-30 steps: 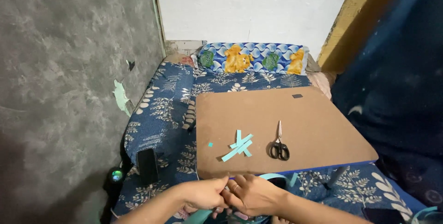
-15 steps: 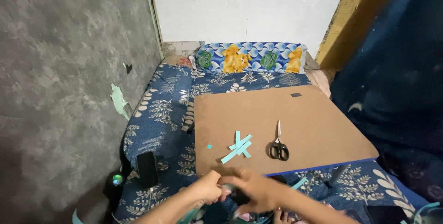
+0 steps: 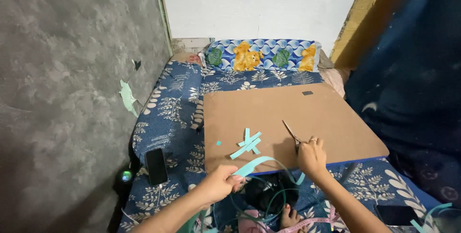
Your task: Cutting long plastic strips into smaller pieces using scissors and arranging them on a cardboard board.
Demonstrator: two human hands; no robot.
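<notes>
Left hand (image 3: 218, 183) pinching teal paper strip (image 3: 254, 165), fingers clamped on its end, strip hanging just off near edge of brown board (image 3: 326, 113). Right hand (image 3: 311, 155) closing around scissors (image 3: 291, 132) at board's near edge. Risk: limp strip curling, making crooked cut; blades nearing fingers; cut strips (image 3: 247, 143) on board scattering.

Dim, even indoor light, brightest toward twelve o'clock.
The white wall (image 3: 259, 2) was best lit; the grey wall (image 3: 62, 94) fell into shadow toward seven o'clock, and the dark curtain (image 3: 413, 84) at three o'clock lost detail. Focus was fairly sharp, edges slightly stretched.
</notes>
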